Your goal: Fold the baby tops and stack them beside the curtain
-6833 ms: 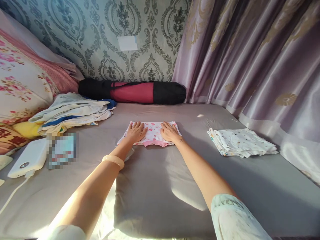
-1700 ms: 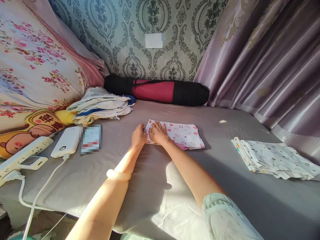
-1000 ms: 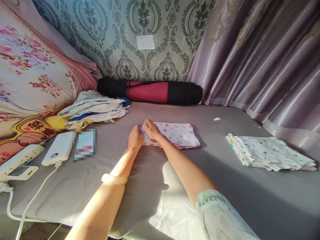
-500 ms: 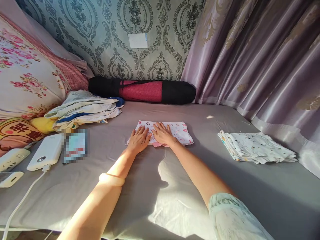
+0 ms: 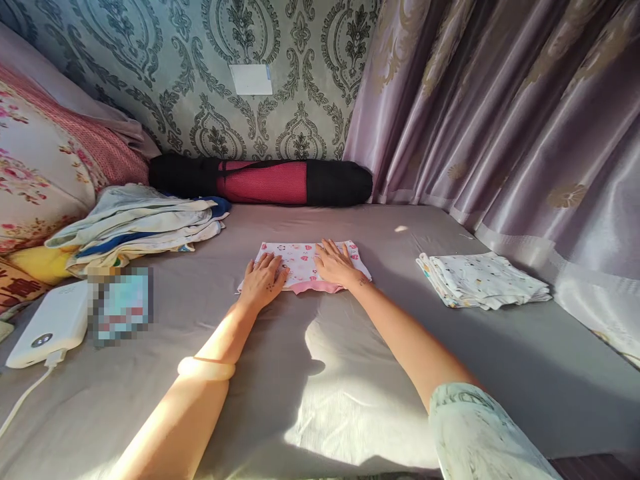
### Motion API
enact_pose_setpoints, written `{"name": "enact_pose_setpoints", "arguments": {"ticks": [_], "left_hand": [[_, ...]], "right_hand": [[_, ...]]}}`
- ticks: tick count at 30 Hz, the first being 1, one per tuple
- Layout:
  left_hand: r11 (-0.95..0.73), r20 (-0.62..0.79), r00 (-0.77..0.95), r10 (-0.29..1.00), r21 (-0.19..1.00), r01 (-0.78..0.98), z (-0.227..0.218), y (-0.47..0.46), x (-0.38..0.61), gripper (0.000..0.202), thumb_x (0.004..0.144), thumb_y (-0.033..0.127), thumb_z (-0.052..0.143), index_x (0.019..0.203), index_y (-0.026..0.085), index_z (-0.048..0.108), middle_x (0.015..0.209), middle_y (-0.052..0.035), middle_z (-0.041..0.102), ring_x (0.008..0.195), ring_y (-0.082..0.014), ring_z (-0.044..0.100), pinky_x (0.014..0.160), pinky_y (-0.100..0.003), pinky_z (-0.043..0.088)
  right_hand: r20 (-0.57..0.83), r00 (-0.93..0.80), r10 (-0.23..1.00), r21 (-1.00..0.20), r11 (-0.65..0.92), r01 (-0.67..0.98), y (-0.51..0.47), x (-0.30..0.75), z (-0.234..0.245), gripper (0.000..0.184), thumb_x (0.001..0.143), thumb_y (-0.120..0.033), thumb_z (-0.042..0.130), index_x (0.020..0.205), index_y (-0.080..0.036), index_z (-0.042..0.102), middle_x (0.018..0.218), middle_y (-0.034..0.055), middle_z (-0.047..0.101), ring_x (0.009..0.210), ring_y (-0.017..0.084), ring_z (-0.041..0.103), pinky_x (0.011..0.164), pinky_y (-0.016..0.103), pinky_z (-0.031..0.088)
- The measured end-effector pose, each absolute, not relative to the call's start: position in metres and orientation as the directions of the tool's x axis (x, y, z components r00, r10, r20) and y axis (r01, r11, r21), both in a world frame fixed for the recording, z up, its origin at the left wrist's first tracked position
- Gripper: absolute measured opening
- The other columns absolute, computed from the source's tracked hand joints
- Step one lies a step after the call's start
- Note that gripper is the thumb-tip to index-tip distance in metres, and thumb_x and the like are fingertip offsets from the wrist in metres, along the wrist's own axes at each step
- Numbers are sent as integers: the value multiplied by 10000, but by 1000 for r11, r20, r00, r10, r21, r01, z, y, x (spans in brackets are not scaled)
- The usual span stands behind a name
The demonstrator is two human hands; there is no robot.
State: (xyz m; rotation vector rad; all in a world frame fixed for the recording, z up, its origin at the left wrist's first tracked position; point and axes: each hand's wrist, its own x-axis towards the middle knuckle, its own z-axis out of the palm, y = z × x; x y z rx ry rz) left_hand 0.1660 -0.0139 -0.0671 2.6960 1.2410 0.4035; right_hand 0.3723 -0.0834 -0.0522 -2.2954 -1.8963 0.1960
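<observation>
A folded white garment [image 5: 300,265] with pink and red prints and a pink edge lies flat on the grey bed sheet [image 5: 240,413]. My left hand [image 5: 263,280] rests palm down on its left part, fingers spread. On its right part lies my right hand [image 5: 337,263], also flat with fingers apart. Neither hand grips anything. Off to the right sits a stack of folded white patterned clothes [image 5: 485,280], apart from both hands.
A pile of clothes [image 5: 135,223] lies at the left, near a flowered pillow [image 5: 40,167]. In front are a white power bank [image 5: 53,323] with a cable and a blurred packet [image 5: 124,305]. A black and red rolled bag [image 5: 263,181] lies along the wall; a purple curtain [image 5: 450,100] hangs right.
My hands have slid apart on the garment, the right one moving right, and more of the print and pink edge shows between them. The view has turned slightly right.
</observation>
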Motion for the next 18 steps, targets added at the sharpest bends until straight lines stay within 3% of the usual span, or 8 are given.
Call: {"name": "enact_pose_setpoints", "arguments": {"ticks": [10,18], "left_hand": [[-651,116,644,756,231,723,-68,-15,165,557,974,483,333,1434,197,459,1545,-132,406,1462,-271,304,1183,-507,224],[-650,148,635,758,247,718,-65,-16,164,526,967,433,343,1409,187,486,1518,-138,443,1450,-262,330,1186,-490,237]], "right_hand": [[10,212,977,-217,-205,955,-90,374,-64,538,1008,-406,278,1499,-219,396,1605,86,300,1479,262,235,1204,514,108],[25,219,975,-258,-205,944,-95,392,-56,543,1023,-353,218,1507,-162,373,1603,102,300,1487,226,224,1203,444,161]]}}
